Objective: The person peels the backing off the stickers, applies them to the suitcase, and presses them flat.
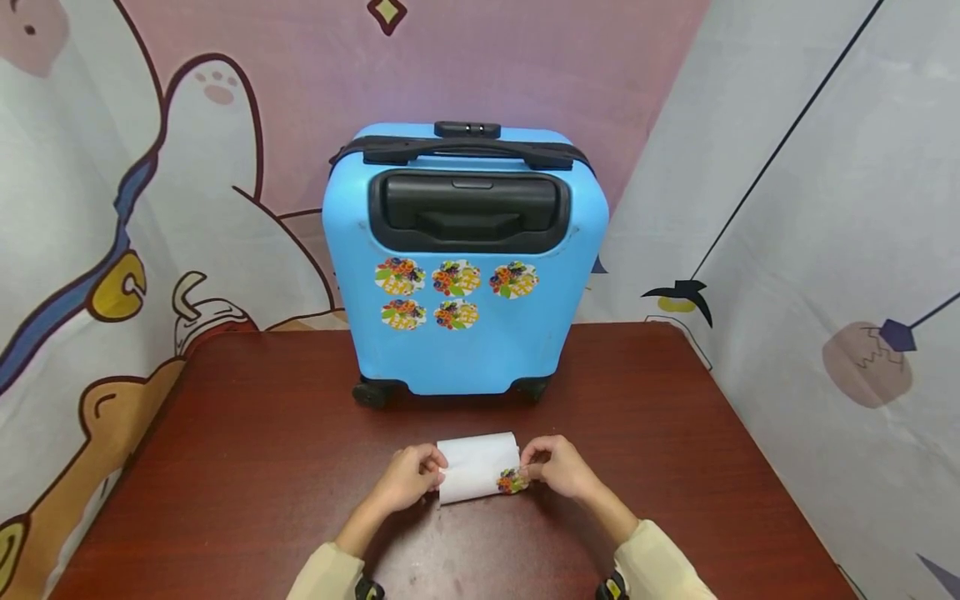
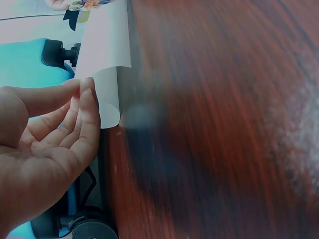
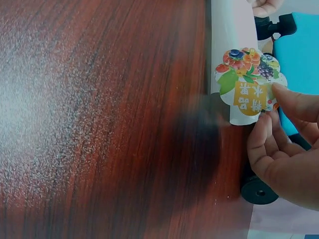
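Note:
A curled strip of white backing paper [image 1: 474, 462] lies close over the table between both hands. My left hand [image 1: 408, 477] pinches its left end between thumb and fingers; in the left wrist view the paper [image 2: 107, 37] curves into a loose roll. At the other end, my right hand [image 1: 561, 468] pinches the edge of a fruit sticker [image 3: 249, 74] between thumb and forefinger. The sticker has a scalloped outline, printed fruit and a yellow label. It overlaps the paper's right end and sticks out past its edge.
A light blue suitcase [image 1: 487, 358] with black handles and wheels stands upright behind the hands. Several fruit stickers [image 1: 456, 277] are on its front, three above and two below. The brown wooden table [image 1: 247, 467] meets patterned cloth walls [image 1: 465, 67] at the back and sides.

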Demonstrator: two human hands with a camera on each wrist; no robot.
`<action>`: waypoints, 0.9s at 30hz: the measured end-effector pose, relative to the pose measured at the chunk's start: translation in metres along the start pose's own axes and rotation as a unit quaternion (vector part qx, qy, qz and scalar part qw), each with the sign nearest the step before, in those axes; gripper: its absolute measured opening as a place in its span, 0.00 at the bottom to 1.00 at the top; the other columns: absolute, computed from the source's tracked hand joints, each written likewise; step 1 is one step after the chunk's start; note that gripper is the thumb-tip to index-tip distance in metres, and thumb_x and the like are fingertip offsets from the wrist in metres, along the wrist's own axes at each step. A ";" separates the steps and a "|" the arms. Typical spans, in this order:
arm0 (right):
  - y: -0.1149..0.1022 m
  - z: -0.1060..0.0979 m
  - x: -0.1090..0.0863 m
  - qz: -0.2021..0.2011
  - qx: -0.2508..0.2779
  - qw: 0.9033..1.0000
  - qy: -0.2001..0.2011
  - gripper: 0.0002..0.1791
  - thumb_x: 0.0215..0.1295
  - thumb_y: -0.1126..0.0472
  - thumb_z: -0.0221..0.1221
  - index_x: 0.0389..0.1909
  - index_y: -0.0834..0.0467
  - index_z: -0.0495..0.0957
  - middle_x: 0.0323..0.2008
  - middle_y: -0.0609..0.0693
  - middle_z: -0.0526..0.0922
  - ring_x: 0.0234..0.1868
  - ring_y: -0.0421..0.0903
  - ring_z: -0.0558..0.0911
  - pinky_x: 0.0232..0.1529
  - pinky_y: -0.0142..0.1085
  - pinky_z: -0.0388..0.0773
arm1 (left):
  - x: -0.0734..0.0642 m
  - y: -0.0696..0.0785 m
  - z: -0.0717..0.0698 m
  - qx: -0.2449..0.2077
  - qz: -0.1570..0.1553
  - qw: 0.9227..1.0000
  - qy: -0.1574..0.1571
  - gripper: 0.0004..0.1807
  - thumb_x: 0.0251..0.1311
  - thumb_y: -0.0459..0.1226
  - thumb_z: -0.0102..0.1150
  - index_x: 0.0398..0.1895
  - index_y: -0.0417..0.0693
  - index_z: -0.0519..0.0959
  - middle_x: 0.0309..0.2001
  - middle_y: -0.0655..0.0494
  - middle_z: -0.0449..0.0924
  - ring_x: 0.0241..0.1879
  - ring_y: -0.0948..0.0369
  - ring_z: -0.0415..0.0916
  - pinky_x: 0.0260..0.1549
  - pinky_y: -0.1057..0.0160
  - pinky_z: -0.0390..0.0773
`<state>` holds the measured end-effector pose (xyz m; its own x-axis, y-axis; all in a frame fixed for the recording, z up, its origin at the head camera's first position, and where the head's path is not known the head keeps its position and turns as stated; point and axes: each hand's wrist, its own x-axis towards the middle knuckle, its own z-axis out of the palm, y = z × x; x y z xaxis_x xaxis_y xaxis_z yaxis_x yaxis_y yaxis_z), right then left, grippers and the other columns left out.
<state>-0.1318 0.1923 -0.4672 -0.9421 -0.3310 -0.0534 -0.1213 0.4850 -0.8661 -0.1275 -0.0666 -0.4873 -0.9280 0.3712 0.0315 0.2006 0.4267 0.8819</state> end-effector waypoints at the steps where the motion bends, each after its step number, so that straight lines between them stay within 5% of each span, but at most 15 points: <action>1: -0.004 -0.001 -0.001 -0.003 0.008 1.000 -0.005 0.05 0.50 0.77 0.60 0.21 0.66 0.76 0.21 0.55 0.76 0.20 0.46 0.73 0.19 0.30 0.69 | 0.000 0.000 0.000 0.000 0.000 1.000 -0.003 0.04 0.51 0.22 0.57 0.29 0.34 0.75 0.21 0.52 0.74 0.18 0.61 0.72 0.12 0.69 0.71; 9: -0.033 -0.006 -0.008 0.000 0.025 0.999 -0.036 0.03 0.49 0.81 0.56 0.23 0.73 0.74 0.21 0.64 0.75 0.21 0.47 0.71 0.19 0.29 0.67 | -0.002 -0.002 -0.002 0.000 -0.013 0.999 -0.033 0.03 0.53 0.23 0.55 0.30 0.35 0.75 0.20 0.53 0.74 0.18 0.60 0.72 0.11 0.69 0.71; 18: -0.010 -0.009 0.002 -0.015 0.019 0.998 -0.064 0.05 0.51 0.78 0.58 0.24 0.67 0.76 0.20 0.54 0.75 0.20 0.40 0.69 0.18 0.29 0.67 | -0.001 0.000 -0.004 0.022 -0.008 0.999 -0.044 0.03 0.53 0.24 0.55 0.29 0.36 0.75 0.19 0.53 0.74 0.18 0.63 0.71 0.12 0.67 0.71; 27: -0.014 -0.019 0.006 -0.019 0.025 0.996 -0.078 0.04 0.52 0.75 0.59 0.23 0.65 0.76 0.19 0.51 0.74 0.20 0.42 0.70 0.19 0.31 0.69 | -0.003 0.003 -0.005 0.035 -0.002 0.998 -0.053 0.03 0.52 0.25 0.57 0.27 0.39 0.76 0.19 0.52 0.75 0.18 0.61 0.73 0.15 0.68 0.69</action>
<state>-0.1416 0.1989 -0.4465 -0.8760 -0.4732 -0.0931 -0.1376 0.4304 -0.8921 -0.1259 -0.0709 -0.4823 -0.8911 0.4530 -0.0258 0.2210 0.4831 0.8472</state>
